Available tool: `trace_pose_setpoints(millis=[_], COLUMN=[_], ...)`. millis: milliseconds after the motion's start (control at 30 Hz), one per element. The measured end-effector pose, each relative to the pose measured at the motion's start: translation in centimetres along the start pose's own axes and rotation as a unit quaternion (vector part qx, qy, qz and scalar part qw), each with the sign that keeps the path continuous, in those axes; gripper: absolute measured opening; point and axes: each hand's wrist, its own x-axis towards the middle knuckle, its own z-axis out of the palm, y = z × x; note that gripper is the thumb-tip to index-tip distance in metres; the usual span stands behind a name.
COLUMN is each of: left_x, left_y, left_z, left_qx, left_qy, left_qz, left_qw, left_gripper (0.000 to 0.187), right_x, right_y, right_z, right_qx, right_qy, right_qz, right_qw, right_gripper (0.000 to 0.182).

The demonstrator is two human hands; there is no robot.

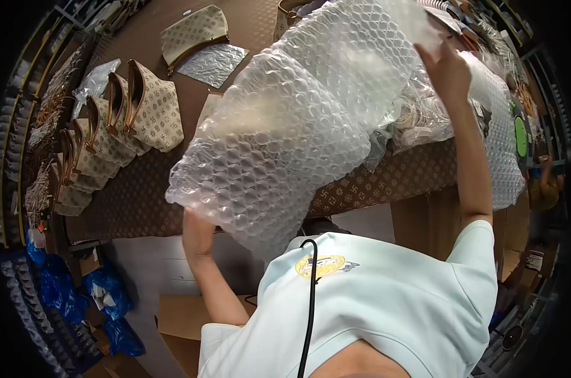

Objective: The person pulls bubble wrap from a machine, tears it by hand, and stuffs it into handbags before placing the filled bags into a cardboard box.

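Observation:
A large sheet of clear bubble wrap (260, 145) stretches on a slant between my two hands, above the brown patterned table. My left hand (198, 232) holds its lower left corner, with the fingertips partly hidden behind the plastic. Raised at the upper right, my right hand (449, 72) is closed on the other end of the sheet, which is smeared by motion there. Under and behind the wrap, a patterned pouch (194, 34) with a brown zip edge lies at the back, beside a silvery plastic packet (214, 64).
Several beige patterned pouches (153, 107) stand in a row on the table's (191, 170) left side. Plastic-bagged items (421, 116) and more bubble wrap (503, 138) lie at right. Blue bags (109, 293) and a cardboard box (185, 321) are below. Shelves line both sides.

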Motion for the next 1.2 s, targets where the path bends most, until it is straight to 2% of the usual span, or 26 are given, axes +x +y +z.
trace_pose_setpoints(millis=[33,100,133,167,233,267,300,367,433,467,500,533,567,633,667,733,767,800,867,900,933,967,1000,1067,1133,1200], left_x=[-0.7,-1.6,-1.5,-1.1,-0.7,-0.3,-0.1,-0.2,-0.3,-1.0,-1.3,-1.5,-1.9,-1.8,-1.7,-1.8,-1.4,-1.0,-0.4,0.3,0.7,0.5,0.5,1.3,0.7,-0.7], left_y=[-1.2,-3.8,-4.9,-5.8,-7.0,-7.1,-7.2,-7.4,-7.7,-7.4,-6.7,-6.7,-6.1,-4.1,-3.7,-2.6,-1.5,-0.5,1.3,2.0,2.4,2.4,2.4,2.6,3.1,3.6], left_z=[0.7,0.4,0.0,-0.5,-1.1,0.1,1.7,4.4,3.4,2.0,2.0,3.2,3.2,2.0,2.3,2.5,1.5,0.0,-4.6,-7.8,-10.7,-13.1,-15.2,-19.0,-22.6,-23.6], left_qx=[-0.046,-0.040,-0.039,-0.038,0.027,0.006,0.007,0.010,-0.001,-0.015,-0.030,0.068,0.070,0.074,0.072,0.135,0.134,0.143,0.146,0.150,0.156,0.159,0.205,0.248,0.265,0.302], left_qy=[-0.069,-0.087,-0.105,-0.108,-0.038,0.006,0.006,0.027,0.010,-0.019,-0.049,0.012,0.010,-0.061,-0.063,0.050,0.050,0.093,0.141,0.160,0.177,0.178,0.219,0.251,0.332,0.350], left_qz=[0.010,-0.030,-0.068,-0.064,-0.054,-0.031,-0.026,0.053,0.081,0.061,0.040,0.156,0.156,0.031,0.034,0.056,0.060,0.061,0.063,0.017,-0.030,-0.033,-0.028,-0.020,-0.051,-0.061], left_qw=[0.997,0.995,0.991,0.991,0.997,0.999,1.000,0.998,0.997,0.998,0.998,0.985,0.985,0.995,0.995,0.988,0.988,0.984,0.977,0.976,0.971,0.971,0.954,0.936,0.904,0.885], left_gripper=[0.069,0.060,0.052,0.052,0.035,0.018,0.018,0.016,0.015,0.022,0.030,0.045,0.045,0.052,0.052,0.048,0.048,0.047,0.047,0.046,0.045,0.045,0.042,0.039,0.022,0.016], right_x=[-1.7,-4.4,-5.8,-7.3,-10.8,-12.5,-13.7,-16.0,-17.3,-17.7,-18.1,-18.3,-18.3,-18.0,-17.7,-16.7,-15.2,-12.9,-7.6,-5.7,-4.9,-5.5,-6.4,-9.8,-15.6,-20.1], right_y=[-2.1,-5.9,-7.3,-8.9,-13.3,-15.8,-18.3,-22.9,-25.6,-26.3,-26.8,-27.1,-26.8,-26.9,-26.4,-24.8,-23.6,-21.4,-16.0,-14.3,-14.2,-14.5,-16.0,-19.9,-22.7,-25.2], right_z=[0.2,-0.5,-0.4,-0.2,-1.0,-1.8,-2.5,-3.5,-4.9,-5.5,-6.1,-6.5,-6.8,-7.2,-7.0,-6.8,-7.0,-7.2,-6.1,-5.1,-3.2,-1.1,0.5,2.8,6.5,7.2], right_qx=[0.042,0.096,0.162,0.228,0.336,0.380,0.423,0.432,0.454,0.454,0.489,0.523,0.524,0.567,0.565,0.575,0.587,0.590,0.460,0.397,0.423,0.443,0.389,0.237,0.136,0.193], right_qy=[-0.039,-0.134,-0.159,-0.181,-0.153,-0.202,-0.247,-0.337,-0.368,-0.365,-0.367,-0.372,-0.372,-0.427,-0.425,-0.425,-0.304,-0.180,-0.047,0.010,-0.077,-0.166,-0.316,-0.459,-0.439,-0.419], right_qz=[-0.017,-0.010,-0.017,-0.025,-0.089,-0.102,-0.116,-0.139,-0.169,-0.168,-0.194,-0.218,-0.216,-0.259,-0.262,-0.314,-0.284,-0.249,-0.187,-0.147,-0.099,-0.046,-0.025,-0.052,-0.143,-0.166], right_qw=[0.998,0.986,0.974,0.956,0.925,0.897,0.864,0.825,0.794,0.796,0.767,0.735,0.736,0.655,0.657,0.625,0.694,0.747,0.866,0.906,0.897,0.880,0.865,0.855,0.876,0.872], right_gripper=[0.060,0.057,0.052,0.047,0.044,0.047,0.050,0.060,0.067,0.067,0.070,0.075,0.075,0.064,0.064,0.051,0.043,0.036,0.054,0.063,0.072,0.081,0.092,0.097,0.101,0.099])
